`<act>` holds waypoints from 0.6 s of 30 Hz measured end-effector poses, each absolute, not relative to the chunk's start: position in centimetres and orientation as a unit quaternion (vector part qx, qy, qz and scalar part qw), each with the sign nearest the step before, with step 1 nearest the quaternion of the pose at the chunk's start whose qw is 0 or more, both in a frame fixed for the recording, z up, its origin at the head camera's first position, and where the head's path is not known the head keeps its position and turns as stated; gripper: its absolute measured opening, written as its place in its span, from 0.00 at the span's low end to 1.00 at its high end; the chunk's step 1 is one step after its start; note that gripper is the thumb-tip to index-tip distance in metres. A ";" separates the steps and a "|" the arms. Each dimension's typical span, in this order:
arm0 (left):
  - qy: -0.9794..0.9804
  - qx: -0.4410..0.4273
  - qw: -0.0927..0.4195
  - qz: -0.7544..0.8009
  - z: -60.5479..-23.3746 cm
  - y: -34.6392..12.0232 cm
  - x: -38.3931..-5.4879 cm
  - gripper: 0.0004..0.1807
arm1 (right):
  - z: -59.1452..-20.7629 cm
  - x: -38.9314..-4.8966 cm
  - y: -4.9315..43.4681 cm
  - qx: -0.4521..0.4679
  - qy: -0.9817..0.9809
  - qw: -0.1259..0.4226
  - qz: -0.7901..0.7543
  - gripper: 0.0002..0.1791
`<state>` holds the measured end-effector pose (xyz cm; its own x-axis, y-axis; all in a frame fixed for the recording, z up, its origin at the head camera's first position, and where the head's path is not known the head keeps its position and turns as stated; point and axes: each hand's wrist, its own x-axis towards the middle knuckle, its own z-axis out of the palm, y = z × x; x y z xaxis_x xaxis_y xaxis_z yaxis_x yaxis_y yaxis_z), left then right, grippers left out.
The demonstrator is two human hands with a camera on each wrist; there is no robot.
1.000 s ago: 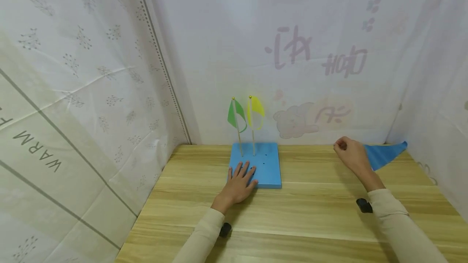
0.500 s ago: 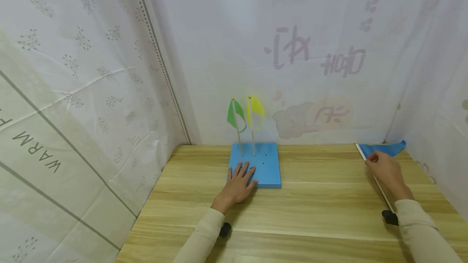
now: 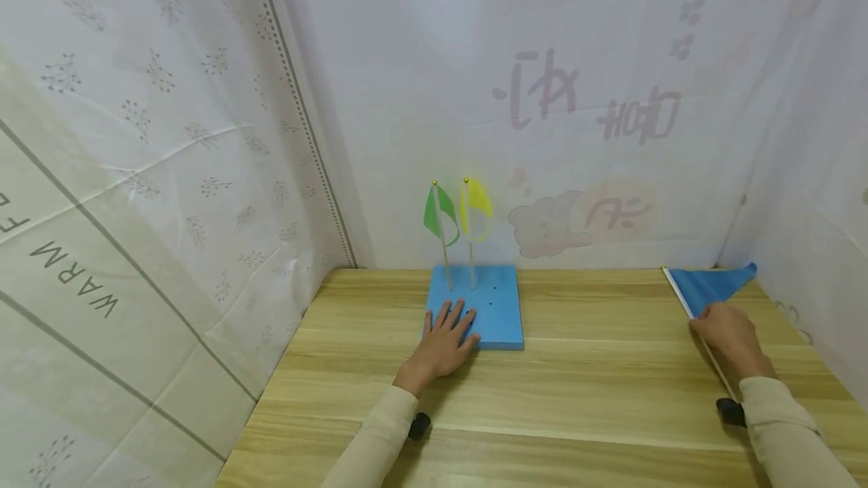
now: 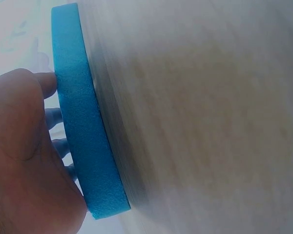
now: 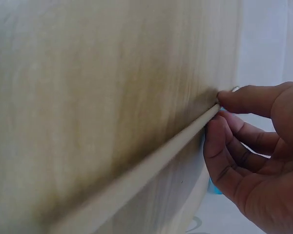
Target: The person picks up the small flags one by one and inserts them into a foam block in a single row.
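My left hand [image 3: 439, 345] rests flat with spread fingers on the near left part of a blue foam board [image 3: 502, 322]. The left wrist view shows the board's thick side edge [image 4: 83, 117] and the fingers over its top. Two small flags stand upright in the board, one green [image 3: 432, 221] and one yellow [image 3: 479, 200]. Off to the right a blue pennant flag [image 3: 705, 286] lies at the table's back. Thumb and fingertips of my right hand [image 3: 732, 339] pinch its wooden stick [image 5: 151, 165] just below the cloth. The stick runs low along the tabletop under the palm.
Several small dark holes show in the board's top. The wooden table [image 3: 583, 398] ends at the back against a printed curtain [image 3: 407, 96], with more curtain on the left and right. A black wrist camera [image 3: 731, 412] sits under the right cuff, close to the stick.
My right hand has moved right and toward me, from left of the pennant onto its stick, sliding slightly down it in the last half second. The left hand has stayed on the board.
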<state>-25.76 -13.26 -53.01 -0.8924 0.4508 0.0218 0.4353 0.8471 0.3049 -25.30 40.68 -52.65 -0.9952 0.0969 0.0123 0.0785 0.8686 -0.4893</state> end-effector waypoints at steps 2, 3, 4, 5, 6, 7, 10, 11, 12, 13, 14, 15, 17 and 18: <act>0.959 0.233 0.025 0.157 -53.0 -13.3 -25.7 0.33 | -52.6 -25.3 40.7 -0.053 -0.968 0.009 0.247 0.19; 0.959 0.234 0.025 0.158 -52.9 -13.3 -25.7 0.33 | -52.5 -25.4 40.7 -0.058 -0.968 0.001 0.244 0.19; 0.959 0.235 0.025 0.159 -52.9 -13.3 -25.7 0.33 | -52.4 -25.4 40.7 -0.062 -0.968 -0.008 0.244 0.18; 0.959 0.235 0.026 0.158 -52.9 -13.2 -25.7 0.33 | -52.3 -25.4 40.7 -0.067 -0.968 -0.017 0.242 0.18; 0.959 0.234 0.027 0.157 -52.9 -13.3 -25.8 0.34 | -52.2 -25.5 40.7 -0.070 -0.968 -0.025 0.240 0.18; 0.959 0.233 0.028 0.155 -53.0 -13.3 -25.8 0.34 | -52.0 -25.5 40.7 -0.071 -0.968 -0.033 0.239 0.19; 0.961 0.230 0.030 0.150 -53.0 -13.2 -25.9 0.34 | -51.8 -25.7 40.8 -0.062 -0.969 -0.046 0.236 0.20; 0.962 0.229 0.030 0.148 -53.0 -13.2 -25.9 0.34 | -51.8 -25.7 40.8 -0.059 -0.969 -0.048 0.234 0.21; 0.962 0.228 0.030 0.147 -53.0 -13.2 -25.9 0.34 | -51.7 -25.8 40.8 -0.055 -0.969 -0.048 0.235 0.21; 0.962 0.227 0.032 0.148 -52.9 -13.2 -25.9 0.34 | -51.7 -25.9 40.8 -0.053 -0.969 -0.049 0.235 0.22; 0.962 0.226 0.033 0.148 -52.9 -13.2 -25.8 0.34 | -51.7 -25.9 40.8 -0.051 -0.969 -0.049 0.236 0.22; 0.962 0.226 0.033 0.150 -52.9 -13.2 -25.8 0.34 | -51.7 -26.0 40.8 -0.051 -0.969 -0.049 0.236 0.23; 0.961 0.226 0.034 0.154 -52.8 -13.1 -25.8 0.34 | -51.6 -26.1 40.7 -0.053 -0.969 -0.053 0.236 0.22; 0.961 0.226 0.034 0.156 -52.9 -13.1 -25.8 0.34 | -51.6 -26.2 40.7 -0.054 -0.969 -0.055 0.235 0.22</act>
<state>-25.81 -13.14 -52.86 -0.8954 0.4453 0.0056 0.4242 0.8491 0.3148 -26.21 40.70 -51.62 -0.9881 0.0787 -0.1322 0.1304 0.8841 -0.4487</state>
